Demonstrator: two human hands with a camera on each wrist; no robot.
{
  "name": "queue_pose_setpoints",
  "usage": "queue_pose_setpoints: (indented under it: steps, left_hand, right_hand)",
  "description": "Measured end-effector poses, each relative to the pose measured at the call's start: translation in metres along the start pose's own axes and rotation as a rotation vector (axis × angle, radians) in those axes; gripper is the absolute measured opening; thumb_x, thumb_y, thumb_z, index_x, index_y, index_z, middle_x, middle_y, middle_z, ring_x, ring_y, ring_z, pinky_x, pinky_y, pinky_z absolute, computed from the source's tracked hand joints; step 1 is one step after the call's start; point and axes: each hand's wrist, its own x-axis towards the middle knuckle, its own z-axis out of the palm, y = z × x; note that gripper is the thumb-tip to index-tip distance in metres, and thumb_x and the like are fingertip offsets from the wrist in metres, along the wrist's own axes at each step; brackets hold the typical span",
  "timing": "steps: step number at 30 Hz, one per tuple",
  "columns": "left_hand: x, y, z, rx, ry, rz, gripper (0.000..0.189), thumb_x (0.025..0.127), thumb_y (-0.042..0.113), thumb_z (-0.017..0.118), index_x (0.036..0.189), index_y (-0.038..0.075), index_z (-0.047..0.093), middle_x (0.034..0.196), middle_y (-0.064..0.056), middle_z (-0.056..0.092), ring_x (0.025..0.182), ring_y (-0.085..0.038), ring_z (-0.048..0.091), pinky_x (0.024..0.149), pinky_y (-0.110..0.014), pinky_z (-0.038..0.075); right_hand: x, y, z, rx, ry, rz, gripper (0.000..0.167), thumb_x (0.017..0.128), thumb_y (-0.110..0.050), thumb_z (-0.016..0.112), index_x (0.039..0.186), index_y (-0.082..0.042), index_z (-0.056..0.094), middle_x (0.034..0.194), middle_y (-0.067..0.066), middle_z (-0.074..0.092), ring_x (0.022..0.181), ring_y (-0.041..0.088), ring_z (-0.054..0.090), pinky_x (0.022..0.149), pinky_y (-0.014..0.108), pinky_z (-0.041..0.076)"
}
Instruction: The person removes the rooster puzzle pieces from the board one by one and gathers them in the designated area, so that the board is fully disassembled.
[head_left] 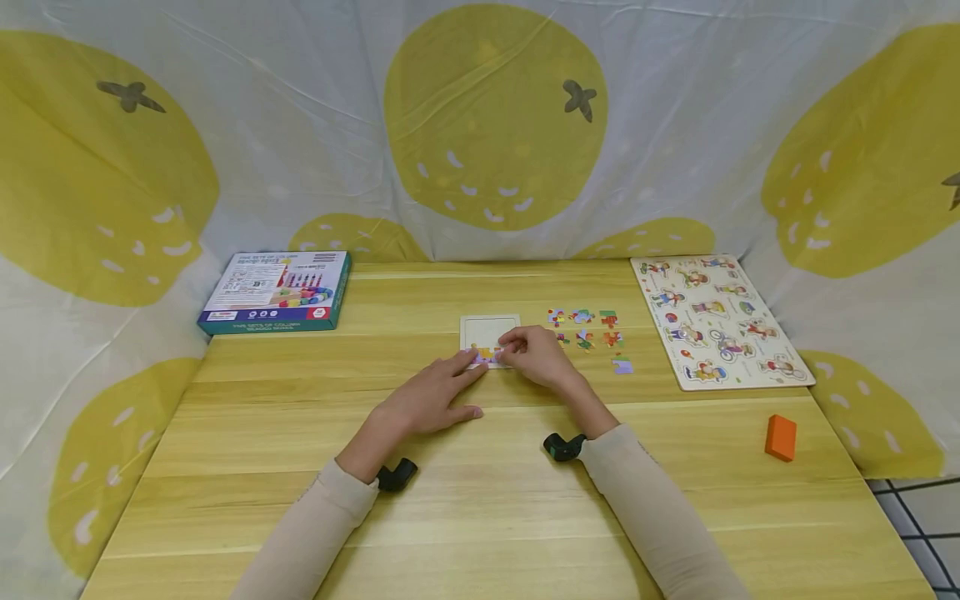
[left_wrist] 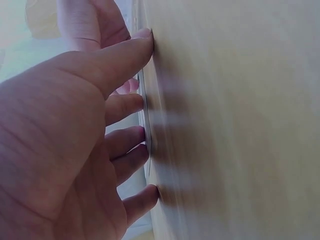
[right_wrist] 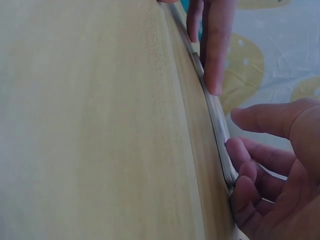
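A small square puzzle tray lies on the table, with a row of joined jigsaw pieces along its near edge. My left hand rests over the tray's near left corner, fingers spread and fingertips on the pieces. In the left wrist view its thumb stands apart from the other fingers, touching the tabletop. My right hand is at the tray's near right corner. Its bent fingers touch the tray's edge in the right wrist view, the thumb held away from them; no piece shows between them.
Several loose jigsaw pieces lie just right of the tray. Beyond them is a large picture board. An orange block sits near the table's right edge. A flat box lies at the back left, before a patterned cloth.
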Motion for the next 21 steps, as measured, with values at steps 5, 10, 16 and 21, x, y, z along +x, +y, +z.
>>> queue_pose_setpoints:
  steps: [5, 10, 16, 21]
  left_hand:
    - [-0.0001, 0.0010, -0.0002, -0.009, 0.000, 0.000, 0.075, 0.103, 0.049, 0.059, 0.163, 0.013, 0.034, 0.172, -0.013, 0.022, 0.157, -0.033, 0.027, 0.127, -0.055, 0.025]
    - [0.0002, 0.0004, -0.0001, -0.016, -0.022, -0.015, 0.079, 0.101, 0.054, 0.059, 0.164, 0.015, 0.031, 0.173, -0.012, 0.018, 0.158, -0.032, 0.024, 0.127, -0.056, 0.022]
    - [-0.0010, 0.0004, 0.0022, -0.030, -0.034, -0.028, 0.086, 0.098, 0.060, 0.060, 0.164, 0.015, 0.028, 0.173, -0.011, 0.015, 0.159, -0.032, 0.021, 0.128, -0.056, 0.019]
    - [-0.0009, 0.0006, 0.0024, -0.030, -0.034, -0.025, 0.085, 0.099, 0.059, 0.060, 0.164, 0.015, 0.028, 0.173, -0.011, 0.015, 0.159, -0.032, 0.021, 0.128, -0.057, 0.019]
  right_hand:
    - [0.0003, 0.0003, 0.0023, -0.018, 0.009, 0.015, 0.026, 0.092, -0.018, 0.075, 0.115, -0.005, 0.076, 0.093, 0.004, 0.072, 0.081, 0.015, 0.062, 0.074, 0.026, 0.051]
    - [0.0007, -0.0005, 0.0027, -0.038, 0.010, 0.027, 0.025, 0.092, -0.018, 0.076, 0.114, -0.007, 0.076, 0.093, 0.003, 0.071, 0.081, 0.015, 0.062, 0.074, 0.026, 0.051]
    - [0.0003, -0.0022, 0.0045, -0.060, 0.030, 0.011, 0.020, 0.091, -0.017, 0.077, 0.109, -0.008, 0.078, 0.090, 0.002, 0.071, 0.080, 0.015, 0.061, 0.074, 0.027, 0.050]
    - [-0.0005, -0.0024, 0.0046, -0.075, 0.034, 0.016, 0.016, 0.091, -0.017, 0.078, 0.105, -0.010, 0.079, 0.089, 0.001, 0.071, 0.079, 0.014, 0.061, 0.072, 0.027, 0.049]
